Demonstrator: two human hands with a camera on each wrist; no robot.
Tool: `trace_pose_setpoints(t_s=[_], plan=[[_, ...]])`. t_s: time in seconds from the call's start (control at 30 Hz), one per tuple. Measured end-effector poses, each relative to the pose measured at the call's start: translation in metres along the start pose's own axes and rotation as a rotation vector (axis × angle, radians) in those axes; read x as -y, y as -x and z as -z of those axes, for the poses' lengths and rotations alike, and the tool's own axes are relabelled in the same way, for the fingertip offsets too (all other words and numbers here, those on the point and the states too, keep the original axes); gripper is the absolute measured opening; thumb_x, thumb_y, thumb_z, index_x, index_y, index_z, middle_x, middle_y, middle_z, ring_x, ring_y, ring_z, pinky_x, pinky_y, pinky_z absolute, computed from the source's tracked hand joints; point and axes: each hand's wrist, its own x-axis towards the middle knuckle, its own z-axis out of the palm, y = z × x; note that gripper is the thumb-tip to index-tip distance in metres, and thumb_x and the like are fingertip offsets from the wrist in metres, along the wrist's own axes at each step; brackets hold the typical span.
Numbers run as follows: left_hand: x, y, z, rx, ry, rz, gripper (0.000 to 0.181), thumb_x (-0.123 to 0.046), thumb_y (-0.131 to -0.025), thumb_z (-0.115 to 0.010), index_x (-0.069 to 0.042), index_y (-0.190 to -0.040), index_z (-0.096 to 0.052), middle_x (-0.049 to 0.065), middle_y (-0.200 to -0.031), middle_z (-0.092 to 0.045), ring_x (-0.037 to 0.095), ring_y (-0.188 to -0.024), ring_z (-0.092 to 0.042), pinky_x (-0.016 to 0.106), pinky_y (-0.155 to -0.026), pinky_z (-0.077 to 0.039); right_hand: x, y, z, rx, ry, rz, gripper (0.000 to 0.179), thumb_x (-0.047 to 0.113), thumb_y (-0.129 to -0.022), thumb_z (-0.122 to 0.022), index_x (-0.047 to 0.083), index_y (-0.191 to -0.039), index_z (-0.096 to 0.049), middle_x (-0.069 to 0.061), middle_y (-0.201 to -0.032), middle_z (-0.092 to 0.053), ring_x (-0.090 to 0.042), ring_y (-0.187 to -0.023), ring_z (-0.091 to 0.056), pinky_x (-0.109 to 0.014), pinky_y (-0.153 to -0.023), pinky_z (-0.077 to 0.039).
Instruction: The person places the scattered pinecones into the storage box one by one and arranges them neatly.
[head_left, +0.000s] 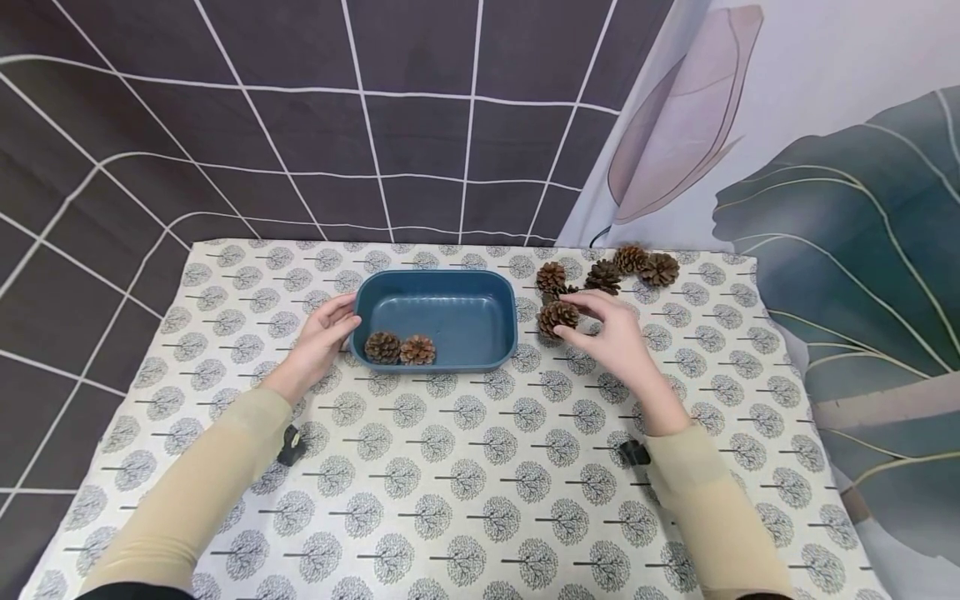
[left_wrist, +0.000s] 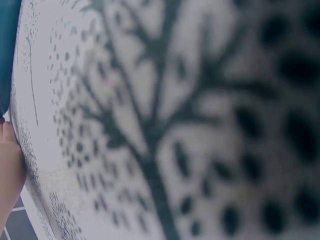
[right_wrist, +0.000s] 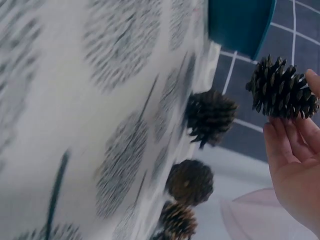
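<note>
My right hand [head_left: 611,333] pinches a brown pine cone [head_left: 558,319] between thumb and fingers, to the right of a blue plastic basin [head_left: 442,367]. In the right wrist view this pine cone [right_wrist: 281,90] shows its open scales, gripped at one end. At the basin's left end, my left hand [head_left: 318,342] rests its fingers and thumb against the outer wall by the rim. Two pine cones, one darker [head_left: 382,347] and one lighter [head_left: 417,350], lie in the basin's near left corner. Only an edge of my left hand [left_wrist: 10,170] enters the left wrist view.
Several loose pine cones lie at the back right of the table, among them one near the basin [head_left: 551,276] and one farthest right [head_left: 660,269]. A tree-print cloth [head_left: 465,483] covers the table. Behind it hangs a dark gridded curtain [head_left: 420,133].
</note>
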Motion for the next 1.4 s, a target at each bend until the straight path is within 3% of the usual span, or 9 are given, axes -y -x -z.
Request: trace_pose_setpoints(t_s=[0.53, 0.73, 1.13, 1.4], plan=[[0.001, -0.001, 0.001, -0.012, 0.009, -0.003, 0.040, 0.003, -0.106, -0.053, -0.015, -0.141, -0.056, -0.020, -0.125, -0.061, -0.002, -0.122, -0.057, 0.007, -0.109, -0.049, 0.041, -0.018, -0.039, 0.078, -0.113, 0.087, 0.051, 0.014, -0.088, -0.085, 0.004, -0.135, -0.069, -0.017, -0.140, -0.068, -0.037, -0.130, -0.064, -0.054, -0.118, -0.052], [0.000, -0.001, 0.000, -0.013, -0.021, 0.024, 0.046, 0.000, -0.106, -0.053, -0.009, -0.151, -0.048, -0.019, -0.129, -0.056, -0.002, -0.124, -0.055, 0.009, -0.112, -0.047, 0.046, -0.023, -0.056, 0.124, -0.084, 0.122, 0.051, 0.018, -0.088, -0.086, 0.007, -0.135, -0.070, -0.016, -0.140, -0.068, -0.036, -0.133, -0.063, -0.055, -0.120, -0.050], [0.000, 0.000, 0.000, -0.010, 0.029, 0.000, 0.039, 0.003, -0.105, -0.053, -0.020, -0.135, -0.059, -0.020, -0.125, -0.062, -0.002, -0.121, -0.058, 0.007, -0.108, -0.049, 0.054, -0.032, -0.077, 0.257, 0.004, 0.152, 0.054, 0.027, -0.091, -0.084, 0.008, -0.138, -0.069, -0.016, -0.144, -0.067, -0.038, -0.138, -0.059, -0.059, -0.126, -0.041], [0.003, 0.000, 0.001, 0.007, 0.015, -0.011, 0.039, 0.002, -0.106, -0.052, -0.020, -0.138, -0.058, -0.020, -0.128, -0.060, -0.002, -0.124, -0.057, 0.011, -0.114, -0.047, 0.058, -0.039, -0.086, 0.356, 0.040, 0.147, 0.054, 0.028, -0.091, -0.084, 0.009, -0.139, -0.068, -0.014, -0.146, -0.066, -0.035, -0.141, -0.059, -0.053, -0.128, -0.042]])
